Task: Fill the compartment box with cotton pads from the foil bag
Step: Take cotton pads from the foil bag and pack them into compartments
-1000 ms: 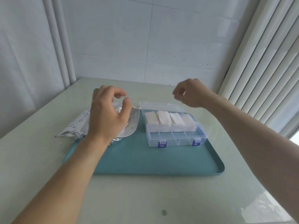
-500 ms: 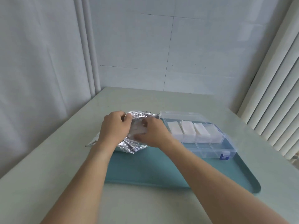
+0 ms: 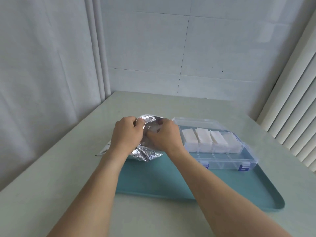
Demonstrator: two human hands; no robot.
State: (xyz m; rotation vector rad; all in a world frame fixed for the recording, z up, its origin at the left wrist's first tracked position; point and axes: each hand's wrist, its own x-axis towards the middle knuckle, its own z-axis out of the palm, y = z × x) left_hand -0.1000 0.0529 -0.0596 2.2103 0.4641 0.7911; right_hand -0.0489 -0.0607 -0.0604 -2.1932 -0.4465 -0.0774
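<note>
The silver foil bag (image 3: 148, 153) lies at the left end of the teal tray (image 3: 171, 182), its mouth facing up. My left hand (image 3: 126, 134) grips the bag's rim. My right hand (image 3: 165, 135) reaches into the mouth with curled fingers; whether it holds pads (image 3: 156, 130) is hidden. To the right stands the clear compartment box (image 3: 222, 159), lid open. White cotton pads (image 3: 203, 135) fill its far row of compartments. The near row holds nothing.
The tray sits on a pale table (image 3: 51, 185). A curtain (image 3: 51, 65) hangs at the left, a tiled wall stands behind, and vertical blinds (image 3: 290, 100) are at the right. The box has blue latches (image 3: 242, 167) on its front edge.
Both hands came down from above the tray onto the foil bag. The left took the rim and the right went into the mouth. The camera view swung left.
</note>
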